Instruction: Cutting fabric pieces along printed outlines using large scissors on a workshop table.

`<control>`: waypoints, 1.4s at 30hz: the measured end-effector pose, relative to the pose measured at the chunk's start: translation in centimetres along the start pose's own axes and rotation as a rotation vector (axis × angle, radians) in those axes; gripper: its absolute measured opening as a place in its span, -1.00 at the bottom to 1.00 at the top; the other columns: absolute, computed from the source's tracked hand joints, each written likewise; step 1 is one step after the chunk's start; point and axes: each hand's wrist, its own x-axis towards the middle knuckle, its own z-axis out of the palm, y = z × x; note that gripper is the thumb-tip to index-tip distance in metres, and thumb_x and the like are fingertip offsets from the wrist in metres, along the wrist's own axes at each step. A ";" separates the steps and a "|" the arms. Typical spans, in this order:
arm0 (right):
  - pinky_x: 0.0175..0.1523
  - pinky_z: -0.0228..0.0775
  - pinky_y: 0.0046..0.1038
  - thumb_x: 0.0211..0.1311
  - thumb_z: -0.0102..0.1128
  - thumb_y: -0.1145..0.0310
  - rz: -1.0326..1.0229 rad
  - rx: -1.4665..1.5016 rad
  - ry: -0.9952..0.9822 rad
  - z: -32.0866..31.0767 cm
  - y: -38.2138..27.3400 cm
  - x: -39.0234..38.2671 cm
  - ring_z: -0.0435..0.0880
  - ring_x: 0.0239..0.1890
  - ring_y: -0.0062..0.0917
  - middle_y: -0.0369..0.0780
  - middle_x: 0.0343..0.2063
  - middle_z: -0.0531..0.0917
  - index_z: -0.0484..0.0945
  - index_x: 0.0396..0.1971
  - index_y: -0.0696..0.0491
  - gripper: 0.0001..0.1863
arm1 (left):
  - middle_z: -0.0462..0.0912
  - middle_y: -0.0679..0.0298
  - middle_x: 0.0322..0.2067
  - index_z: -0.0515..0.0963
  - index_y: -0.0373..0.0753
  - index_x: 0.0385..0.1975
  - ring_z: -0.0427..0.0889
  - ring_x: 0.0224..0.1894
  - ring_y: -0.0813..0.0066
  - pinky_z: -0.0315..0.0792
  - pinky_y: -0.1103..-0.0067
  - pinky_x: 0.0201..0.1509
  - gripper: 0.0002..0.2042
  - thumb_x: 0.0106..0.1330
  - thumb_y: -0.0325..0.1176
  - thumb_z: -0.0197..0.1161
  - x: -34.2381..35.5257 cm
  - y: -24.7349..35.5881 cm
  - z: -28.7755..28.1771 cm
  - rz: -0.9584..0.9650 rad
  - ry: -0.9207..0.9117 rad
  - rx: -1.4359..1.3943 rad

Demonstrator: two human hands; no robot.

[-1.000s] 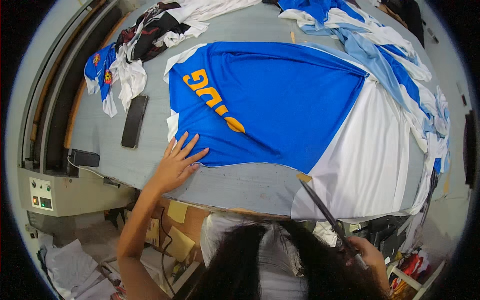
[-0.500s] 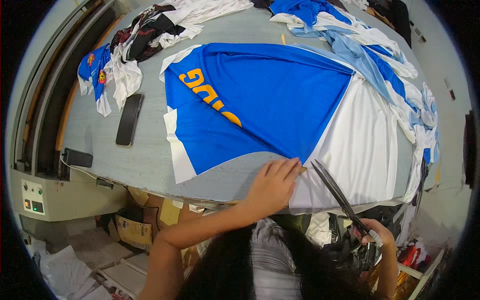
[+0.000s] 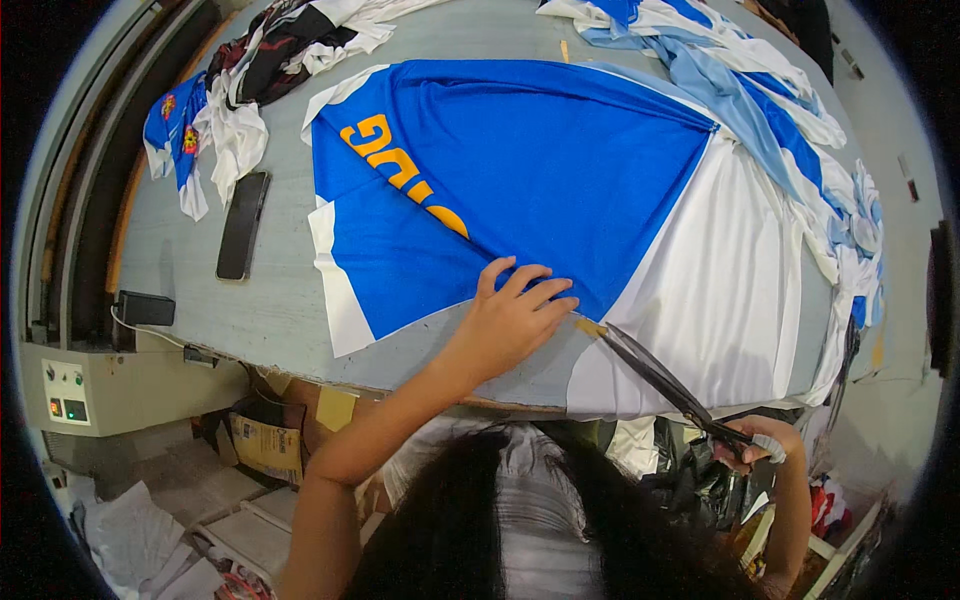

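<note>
A blue cloth panel (image 3: pixel 560 170) with orange lettering and white end pieces lies folded across the table. My left hand (image 3: pixel 505 325) has its fingers spread, with the fingertips over the near edge of that blue cloth. In my right hand (image 3: pixel 755 445) are large dark scissors (image 3: pixel 665 382), wrapped in something white at the handle. Their blades point up and left, with the tips close to the blue cloth's near corner and a small tan piece (image 3: pixel 590 327). White cloth (image 3: pixel 720 270) spreads to the right, partly beneath the blades.
A phone (image 3: pixel 242 225) and a black box with a cable (image 3: pixel 146 308) lie on the left of the grey table (image 3: pixel 290 310). Piled garments cover the far left and the right side (image 3: pixel 780 110). A control box (image 3: pixel 85 390) juts out at the left edge.
My left hand has shifted left and up from the blue cloth's near corner, and its fingers have spread. The scissor tips have moved left, closer to that corner. The view has shifted slightly.
</note>
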 end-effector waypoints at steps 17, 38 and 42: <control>-0.48 0.29 -0.61 -0.22 0.46 0.09 0.055 -0.178 0.170 0.8 -2.8 1.7 0.41 -0.57 -0.69 -0.37 -0.55 0.42 0.41 -0.42 0.14 -0.48 | 0.54 0.37 -0.09 0.54 -0.13 -0.16 0.48 -0.01 0.46 0.25 0.36 0.17 -0.72 0.08 -0.37 0.21 1.0 -3.0 -0.7 0.095 -0.112 -0.140; -0.65 0.15 -0.65 -0.03 0.33 0.11 0.037 -0.088 0.030 -1.4 -2.4 1.5 0.37 -0.75 -0.69 -0.33 -0.73 0.39 0.39 -0.55 0.14 -0.60 | 0.26 0.19 0.20 0.53 0.16 -0.07 0.17 0.27 0.18 0.08 0.29 0.29 -0.65 0.09 -0.14 0.22 -1.1 -7.5 -5.1 -0.005 -0.252 -0.100; -0.65 0.14 -0.65 0.00 0.32 0.17 0.052 -0.082 0.015 -2.0 -2.3 1.4 0.36 -0.75 -0.70 -0.33 -0.73 0.38 0.39 -0.56 0.13 -0.64 | 0.33 0.22 0.15 0.62 0.10 -0.22 0.23 0.24 0.20 0.13 0.30 0.27 -0.73 0.03 -0.19 0.27 -1.5 -8.1 -4.8 0.003 -0.237 -0.126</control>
